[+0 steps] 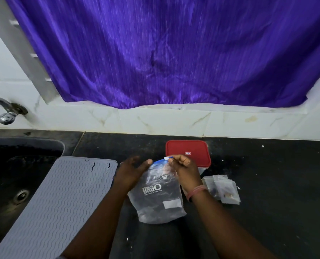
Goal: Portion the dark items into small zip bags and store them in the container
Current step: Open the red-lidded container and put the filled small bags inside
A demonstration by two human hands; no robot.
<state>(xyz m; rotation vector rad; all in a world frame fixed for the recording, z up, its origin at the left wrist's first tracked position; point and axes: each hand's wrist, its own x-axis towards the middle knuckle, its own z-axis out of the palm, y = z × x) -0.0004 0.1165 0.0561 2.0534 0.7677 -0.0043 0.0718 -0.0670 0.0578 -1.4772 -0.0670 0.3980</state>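
Observation:
A large clear zip bag printed "URGO", with a blue zip strip and dark contents, stands on the black counter in front of me. My right hand pinches the white slider at the bag's top edge. My left hand rests against the bag's upper left side, fingers spread, thumb at the zip strip. Behind the bag sits the container with its red lid on. A small heap of little clear zip bags lies to the right of my right wrist; some hold small bits.
A grey ribbed silicone mat lies to the left, partly over the dark sink. A metal tap juts from the white tiled wall at the left. A purple curtain hangs behind the black counter.

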